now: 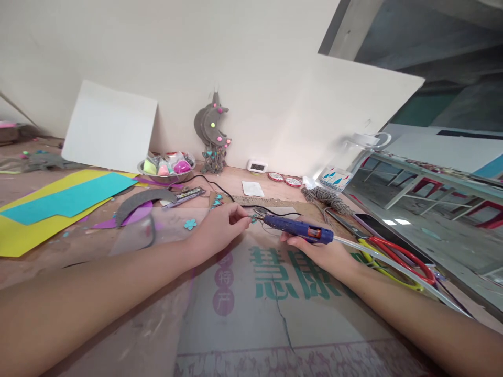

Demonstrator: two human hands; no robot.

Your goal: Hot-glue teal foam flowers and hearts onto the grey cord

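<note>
My right hand (314,248) is wrapped round a blue glue gun (298,228) whose nozzle points left, with a clear glue stick (393,267) trailing out of its back. My left hand (220,226) is pinched on a small piece right at the nozzle tip (255,216), too small to name. Both hands rest over a cardboard sheet (275,303) with green and purple print. A black cord (220,184) runs from the gun toward the wall.
Red and yellow scissors (396,256) and a phone (373,222) lie right of the gun. Left are yellow (23,235) and teal (66,199) foam sheets, a grey crescent (137,201), a bowl of coloured bits (167,168). A moon-shaped hanging (214,131) leans on the wall.
</note>
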